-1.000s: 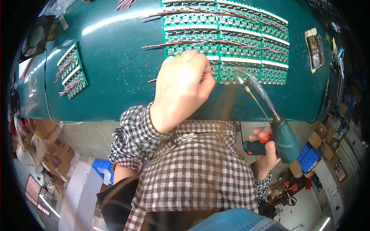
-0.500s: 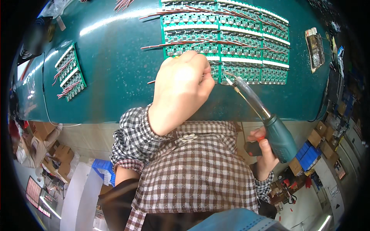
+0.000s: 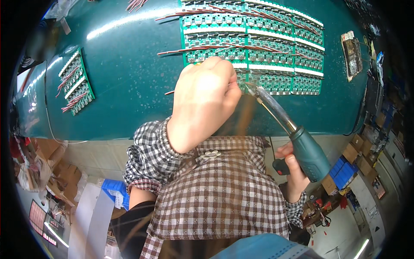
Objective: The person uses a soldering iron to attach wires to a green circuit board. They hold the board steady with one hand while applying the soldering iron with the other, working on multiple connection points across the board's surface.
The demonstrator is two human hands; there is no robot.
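Note:
My right hand (image 3: 295, 172) is wrapped round the green handle of a soldering gun (image 3: 308, 153), thumb by its trigger. The gun's metal tip and thin feed tube slant up and left to the nearest row of green circuit boards (image 3: 269, 84). Just left of that tip, my left hand (image 3: 202, 97) is closed in a pinch over the boards, on what looks like a thin wire; the fingertips mostly hide it. A red wire end (image 3: 169, 93) pokes out on the left side of this hand. Bundles of red and black wires (image 3: 207, 49) lie across the farther board rows.
A smaller wired board panel (image 3: 77, 84) lies at the left of the green tabletop (image 3: 129, 86). At the right is a worn, dark-stained block (image 3: 351, 56). More red wires (image 3: 137, 5) lie at the far edge. Blue bins (image 3: 343, 172) and cartons stand beyond the table.
The soldering gun has shifted slightly left, its tip now closer to my left fingertips. A faint brownish blur shows below the tip. My left hand has barely moved.

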